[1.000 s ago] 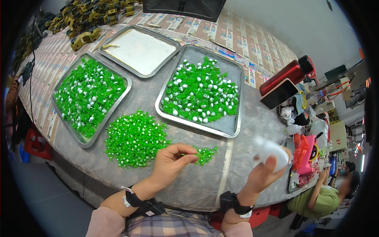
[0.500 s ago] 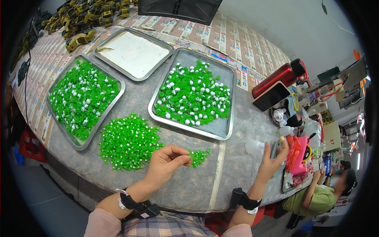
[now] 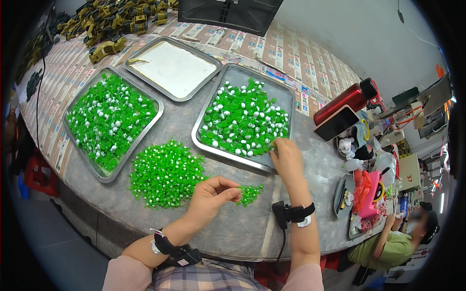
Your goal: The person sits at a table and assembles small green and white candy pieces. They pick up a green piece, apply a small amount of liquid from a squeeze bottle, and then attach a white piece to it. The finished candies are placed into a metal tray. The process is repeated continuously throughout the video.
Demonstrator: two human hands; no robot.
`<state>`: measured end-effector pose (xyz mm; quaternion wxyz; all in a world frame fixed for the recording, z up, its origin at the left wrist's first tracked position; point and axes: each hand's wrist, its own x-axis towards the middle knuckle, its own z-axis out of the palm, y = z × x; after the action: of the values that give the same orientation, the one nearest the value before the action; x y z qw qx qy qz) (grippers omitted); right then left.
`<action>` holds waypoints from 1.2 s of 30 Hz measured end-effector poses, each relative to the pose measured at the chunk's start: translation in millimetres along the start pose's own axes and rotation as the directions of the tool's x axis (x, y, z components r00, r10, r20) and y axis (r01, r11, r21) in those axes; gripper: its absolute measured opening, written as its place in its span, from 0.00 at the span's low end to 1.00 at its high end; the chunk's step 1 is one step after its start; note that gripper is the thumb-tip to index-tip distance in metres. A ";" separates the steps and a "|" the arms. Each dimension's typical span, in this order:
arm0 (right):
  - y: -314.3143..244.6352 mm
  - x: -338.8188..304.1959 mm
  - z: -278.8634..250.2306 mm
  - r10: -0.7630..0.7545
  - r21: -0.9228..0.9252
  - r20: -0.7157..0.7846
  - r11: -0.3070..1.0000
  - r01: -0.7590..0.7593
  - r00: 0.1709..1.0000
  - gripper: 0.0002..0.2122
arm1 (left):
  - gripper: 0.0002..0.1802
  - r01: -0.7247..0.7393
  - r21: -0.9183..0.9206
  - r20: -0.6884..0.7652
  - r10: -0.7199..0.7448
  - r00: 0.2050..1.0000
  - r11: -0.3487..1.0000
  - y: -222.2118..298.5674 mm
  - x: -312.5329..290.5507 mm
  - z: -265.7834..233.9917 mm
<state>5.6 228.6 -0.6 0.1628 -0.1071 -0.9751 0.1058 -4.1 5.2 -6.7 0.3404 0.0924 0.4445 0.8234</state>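
Note:
My left hand (image 3: 211,195) rests on the grey table (image 3: 233,233), thumb and forefinger pinched together at the edge of a small heap of green plastic pieces (image 3: 250,193). A large loose pile of green pieces (image 3: 165,173) lies just to its left. My right hand (image 3: 286,156) reaches over the near rim of a metal tray (image 3: 228,154) filled with green and white pieces (image 3: 242,119). Its fingertips touch the pieces at the tray's near right corner and are hidden behind the hand. Both wrists wear black bands.
A second tray of green and white pieces (image 3: 110,121) sits at the left, and a tray with a white sheet (image 3: 172,68) behind. A red bottle (image 3: 345,98), a phone (image 3: 336,123) and clutter crowd the right edge. Yellow toy vehicles (image 3: 111,26) lie far left. Another person (image 3: 394,245) sits lower right.
My right hand held a white thing at the table's right edge, let it go, then swung left and forward onto the tray. My left hand stayed by the small green heap.

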 end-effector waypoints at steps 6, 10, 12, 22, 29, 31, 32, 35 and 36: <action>-53.0 -30.8 -48.1 0.092 0.452 0.140 0.880 -0.146 0.986 0.07 | 0.04 -0.006 0.023 0.055 0.005 0.998 1.000 0.8 -4.9 -7.2; -75.8 -59.8 -52.2 -0.021 0.583 0.198 0.806 -0.100 0.980 0.09 | 0.05 -0.020 0.032 0.161 0.015 0.987 0.999 1.1 -3.6 0.9; -78.6 -65.7 -46.7 -0.007 0.625 0.231 0.768 -0.142 0.973 0.10 | 0.05 -0.020 0.049 0.209 0.009 0.978 0.999 0.0 -3.3 2.0; -67.8 -78.8 -33.8 0.100 0.858 0.513 -0.068 -0.509 0.852 0.11 | 0.06 0.028 0.028 0.221 -0.033 0.975 0.999 1.2 -8.0 1.1; -63.8 -78.0 -27.0 0.006 0.732 0.636 -0.321 -0.601 0.771 0.09 | 0.05 0.059 0.043 0.208 -0.067 0.976 0.997 5.6 -10.1 2.9; -68.2 -78.3 -30.4 0.101 0.837 0.542 -0.153 -0.526 0.834 0.09 | 0.05 0.064 0.040 0.167 -0.069 0.984 0.997 5.8 -8.9 1.6; -70.3 -78.3 -32.5 0.140 0.873 0.488 -0.062 -0.484 0.862 0.08 | 0.05 0.065 0.022 0.135 -0.067 0.989 0.998 6.2 -7.8 1.3; -73.7 -75.4 -36.3 0.224 0.934 0.347 0.002 -0.356 0.911 0.08 | 0.04 0.035 -0.067 0.073 -0.030 0.997 0.997 3.4 -3.9 -0.3; -77.2 -74.5 -38.0 0.227 0.941 0.334 -0.020 -0.339 0.915 0.08 | 0.04 0.046 -0.071 0.058 -0.042 0.997 0.996 3.6 -3.1 -0.9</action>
<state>73.9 143.3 31.1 0.1260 -0.1564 -0.5937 0.7792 -3.9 1.2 -3.9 0.3739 0.0934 0.4065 0.8284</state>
